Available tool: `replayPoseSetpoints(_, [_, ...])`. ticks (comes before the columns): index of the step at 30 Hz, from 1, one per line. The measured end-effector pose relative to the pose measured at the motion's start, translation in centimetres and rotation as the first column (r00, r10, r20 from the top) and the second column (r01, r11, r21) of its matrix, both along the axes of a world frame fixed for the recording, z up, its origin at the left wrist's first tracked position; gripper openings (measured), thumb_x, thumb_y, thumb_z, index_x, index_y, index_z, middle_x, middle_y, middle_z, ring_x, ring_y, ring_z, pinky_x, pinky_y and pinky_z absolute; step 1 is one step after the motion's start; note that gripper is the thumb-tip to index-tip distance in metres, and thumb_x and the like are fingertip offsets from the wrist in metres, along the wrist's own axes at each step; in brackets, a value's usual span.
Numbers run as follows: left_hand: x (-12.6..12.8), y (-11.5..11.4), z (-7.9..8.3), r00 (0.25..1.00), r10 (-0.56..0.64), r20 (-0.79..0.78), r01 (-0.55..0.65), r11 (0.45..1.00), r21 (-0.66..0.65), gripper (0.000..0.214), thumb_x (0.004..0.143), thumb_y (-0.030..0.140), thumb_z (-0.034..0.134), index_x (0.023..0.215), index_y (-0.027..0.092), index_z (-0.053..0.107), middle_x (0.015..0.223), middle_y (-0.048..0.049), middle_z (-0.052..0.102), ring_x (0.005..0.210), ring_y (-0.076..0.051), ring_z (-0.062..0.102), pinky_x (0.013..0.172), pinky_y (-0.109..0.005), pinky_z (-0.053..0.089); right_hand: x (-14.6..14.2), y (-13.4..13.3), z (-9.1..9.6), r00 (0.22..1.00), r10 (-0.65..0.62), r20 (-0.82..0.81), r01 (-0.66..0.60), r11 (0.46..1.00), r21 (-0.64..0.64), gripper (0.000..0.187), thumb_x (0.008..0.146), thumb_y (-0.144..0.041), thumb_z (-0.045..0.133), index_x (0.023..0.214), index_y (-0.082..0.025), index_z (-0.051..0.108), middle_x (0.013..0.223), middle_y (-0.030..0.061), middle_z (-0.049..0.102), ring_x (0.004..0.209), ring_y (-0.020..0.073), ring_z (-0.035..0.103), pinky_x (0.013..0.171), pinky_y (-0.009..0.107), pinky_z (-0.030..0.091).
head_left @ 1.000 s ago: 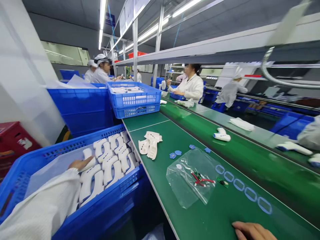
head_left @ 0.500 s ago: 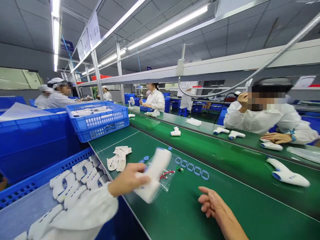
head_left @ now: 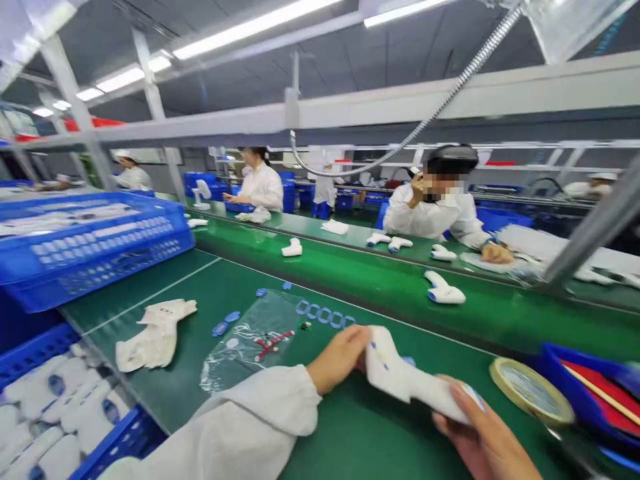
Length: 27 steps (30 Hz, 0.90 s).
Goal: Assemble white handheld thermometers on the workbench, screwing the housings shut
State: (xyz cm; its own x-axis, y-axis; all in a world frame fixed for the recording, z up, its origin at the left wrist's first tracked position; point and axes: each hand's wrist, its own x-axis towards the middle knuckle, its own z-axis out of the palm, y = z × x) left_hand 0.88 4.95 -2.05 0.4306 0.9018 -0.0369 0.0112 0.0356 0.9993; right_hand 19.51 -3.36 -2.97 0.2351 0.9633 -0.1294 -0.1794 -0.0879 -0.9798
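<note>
A white pistol-shaped plastic housing (head_left: 400, 373) with small blue marks is held in front of me above the green bench, one end in each hand. My left hand (head_left: 343, 357) grips its wide end, with the fingertips partly hidden behind it. My right hand (head_left: 477, 423) is closed around the narrower end, thumb on top. Left of my hands lies a clear plastic bag (head_left: 245, 347) with red-and-black wires (head_left: 273, 343) on it. Blue ring frames (head_left: 325, 315) stand in a row beyond my left hand, near a small green circuit board (head_left: 304, 325).
White shell halves (head_left: 155, 333) lie at the left, beside small blue parts (head_left: 227, 324). A blue crate (head_left: 125, 440) holds more housings. A tape roll (head_left: 530, 390) and blue bin (head_left: 555, 363) are at the right. Beyond runs a green conveyor (head_left: 350, 273); a co-worker (head_left: 440, 207) sits across it.
My view has turned to the right. The housing, held only by the left hand before, has moved rightward and is now gripped by my right hand too, which was free.
</note>
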Motion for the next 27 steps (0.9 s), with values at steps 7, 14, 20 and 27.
replayPoseSetpoints(7, [-0.6,-1.1,-0.6,0.967,-0.038,0.253,0.097,0.97,-0.224,0.057,0.078,0.058,0.052,0.111,0.012,0.053,0.098,-0.0084,0.063,0.093,-0.021,0.056,0.079,-0.032,0.045,-2.3,-0.9,0.9,0.953,0.04,-0.301,-0.068,0.994,-0.08,0.043,0.066,-0.046,0.075,0.094,-0.018,0.059,0.082,0.0013,0.065,0.068,0.0141,0.061,0.068,0.027,0.052])
replayPoseSetpoints(14, [-0.6,-1.6,-0.3,0.973,-0.035,0.23,0.1,0.955,-0.278,0.051,0.08,0.052,0.055,0.115,0.015,0.053,0.102,-0.0062,0.062,0.095,-0.019,0.053,0.079,-0.028,0.043,-2.1,-1.4,0.7,0.961,0.113,-0.251,-0.147,0.982,-0.121,0.037,0.072,-0.043,0.071,0.092,-0.016,0.056,0.079,0.0008,0.063,0.067,0.013,0.061,0.066,0.026,0.049])
replayPoseSetpoints(20, [-0.7,-1.9,0.1,0.979,-0.088,0.186,0.14,0.949,-0.283,0.048,0.079,0.046,0.058,0.117,0.017,0.051,0.095,-0.0038,0.061,0.091,-0.018,0.052,0.077,-0.026,0.042,-2.2,-1.4,0.9,0.969,0.14,-0.205,-0.172,0.974,-0.147,0.036,0.072,-0.044,0.07,0.089,-0.015,0.055,0.074,0.0006,0.062,0.064,0.0121,0.06,0.061,0.023,0.046])
replayPoseSetpoints(27, [-0.9,-2.0,0.2,0.976,-0.086,0.2,0.129,0.968,-0.216,0.047,0.08,0.043,0.059,0.119,0.018,0.05,0.088,-0.0014,0.059,0.084,-0.015,0.05,0.073,-0.023,0.04,-2.1,-1.6,0.7,0.966,0.173,-0.192,-0.2,0.971,-0.134,0.035,0.074,-0.043,0.067,0.09,-0.015,0.055,0.074,0.0016,0.062,0.065,0.0124,0.059,0.061,0.023,0.045])
